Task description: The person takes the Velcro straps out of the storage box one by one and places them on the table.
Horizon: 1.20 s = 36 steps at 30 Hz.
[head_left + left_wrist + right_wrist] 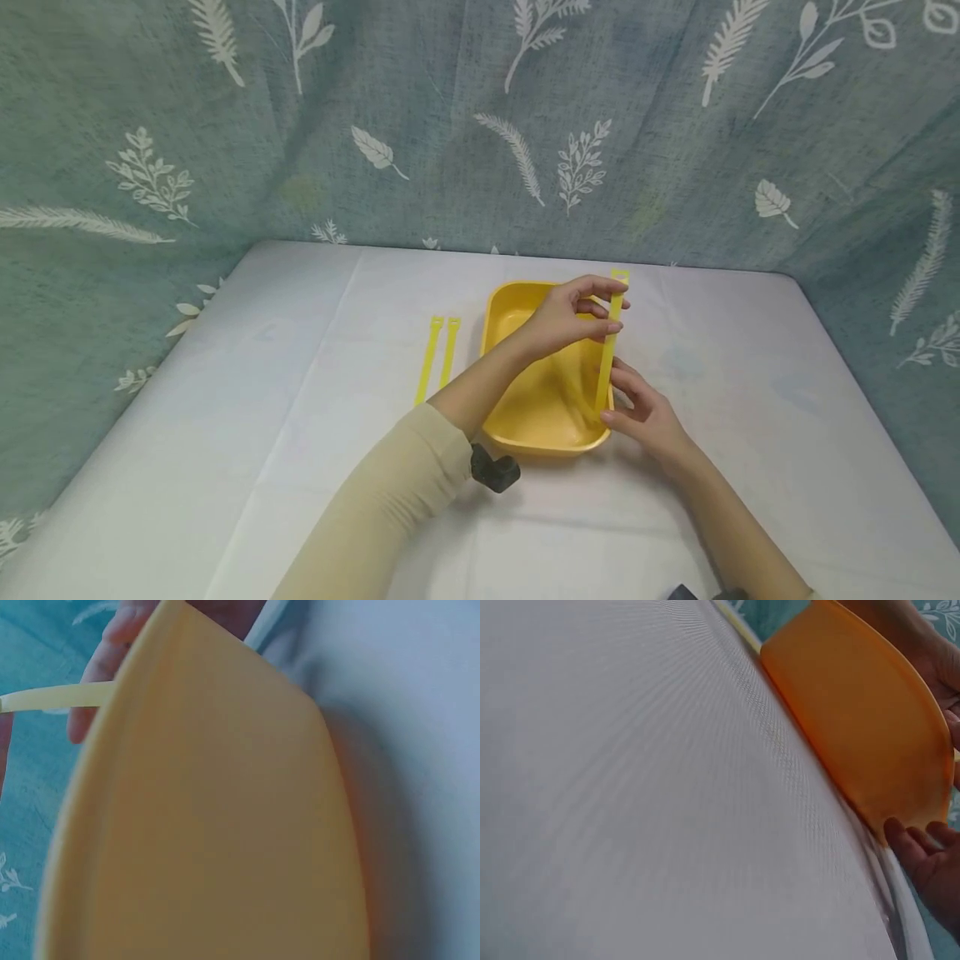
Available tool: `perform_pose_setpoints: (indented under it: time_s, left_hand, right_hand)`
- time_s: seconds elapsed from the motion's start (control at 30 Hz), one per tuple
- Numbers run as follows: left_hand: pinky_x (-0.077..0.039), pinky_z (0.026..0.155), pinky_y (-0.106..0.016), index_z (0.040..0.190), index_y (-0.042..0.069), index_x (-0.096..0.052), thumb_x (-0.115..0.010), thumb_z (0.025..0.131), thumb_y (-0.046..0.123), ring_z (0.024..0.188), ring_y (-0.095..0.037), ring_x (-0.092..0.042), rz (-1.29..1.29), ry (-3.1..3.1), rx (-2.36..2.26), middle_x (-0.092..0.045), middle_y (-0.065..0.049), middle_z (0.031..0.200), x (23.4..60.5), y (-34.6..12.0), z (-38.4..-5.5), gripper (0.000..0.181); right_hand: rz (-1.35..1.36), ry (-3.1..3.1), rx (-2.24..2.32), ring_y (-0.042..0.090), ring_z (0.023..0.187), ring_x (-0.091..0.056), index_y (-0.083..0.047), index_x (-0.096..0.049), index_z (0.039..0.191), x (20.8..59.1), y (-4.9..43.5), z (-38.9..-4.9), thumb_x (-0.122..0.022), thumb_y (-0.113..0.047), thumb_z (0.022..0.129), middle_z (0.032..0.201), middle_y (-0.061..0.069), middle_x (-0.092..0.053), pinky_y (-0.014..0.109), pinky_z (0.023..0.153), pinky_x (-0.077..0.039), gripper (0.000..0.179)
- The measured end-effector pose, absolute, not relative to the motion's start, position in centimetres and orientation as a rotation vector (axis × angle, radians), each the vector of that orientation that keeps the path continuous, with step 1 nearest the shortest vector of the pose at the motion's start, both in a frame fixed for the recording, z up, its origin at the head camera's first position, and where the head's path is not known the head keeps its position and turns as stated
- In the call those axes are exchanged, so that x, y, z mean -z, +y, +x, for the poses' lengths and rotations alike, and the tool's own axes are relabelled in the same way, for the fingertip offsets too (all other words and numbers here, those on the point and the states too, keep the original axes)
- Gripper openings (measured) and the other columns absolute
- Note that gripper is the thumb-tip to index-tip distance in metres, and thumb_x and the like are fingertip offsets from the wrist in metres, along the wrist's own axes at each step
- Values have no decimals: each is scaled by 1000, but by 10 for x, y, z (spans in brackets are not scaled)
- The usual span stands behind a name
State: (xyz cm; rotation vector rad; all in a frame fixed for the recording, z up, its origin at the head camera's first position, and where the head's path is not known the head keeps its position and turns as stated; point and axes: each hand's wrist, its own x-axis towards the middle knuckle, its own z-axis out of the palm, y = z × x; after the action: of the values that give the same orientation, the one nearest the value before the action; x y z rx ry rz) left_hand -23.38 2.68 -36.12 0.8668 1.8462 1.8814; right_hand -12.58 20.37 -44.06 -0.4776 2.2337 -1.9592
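Observation:
My left hand (566, 321) reaches over a yellow plastic basin (551, 408) and pinches the upper part of a flat yellow strip (609, 354) with a slotted end. The strip stands nearly upright along the basin's right side, its lower end close to my right thumb. Beside that right rim is my right hand (645, 412), fingers loosely bent and thumb apart from them. In the right wrist view its fingertips (898, 831) overlap the basin's outer corner. The left wrist view shows the basin's near wall (217, 795) hiding much of the hand behind it.
Two more yellow slotted strips (429, 358) lie side by side left of the basin, partly covered by my left forearm. A white cloth covers the table (300, 417). Green-grey curtains with white leaf prints (420, 125) hang behind and at both sides.

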Motion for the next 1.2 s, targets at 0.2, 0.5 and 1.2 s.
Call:
perform_pose_setpoints:
  time_s: [0.2, 0.5, 1.2]
  left_hand:
    - [-56, 78, -34, 129, 3, -52, -66, 86, -1, 94, -18, -64, 858, 1826, -1926, -60, -16, 122, 353, 30, -233, 46]
    - [-57, 77, -39, 129, 1, -52, -63, 86, -6, 89, -15, -66, 896, 1742, -2113, -60, -19, 118, 347, 35, -237, 45]
    - [-57, 71, -29, 132, -4, -48, -60, 86, -10, 83, -9, -65, 769, 1666, -2353, -60, -17, 118, 334, 25, -247, 48]
  right_hand:
    - [-397, 2274, 1933, 32, 138, -27, 4, -53, 127, 434, 193, -132, -66, -6, 87, 149, 17, -30, 31, 100, -42, 43]
    - [-341, 2309, 1962, 39, 138, -25, 7, -58, 114, 436, 188, -135, -66, -3, 86, 143, 23, -36, 67, 104, -21, 31]
    - [-265, 2314, 2064, 30, 133, -36, 12, -62, 109, 441, 188, -137, -63, -10, 90, 134, 23, -48, 12, 95, -40, 28]
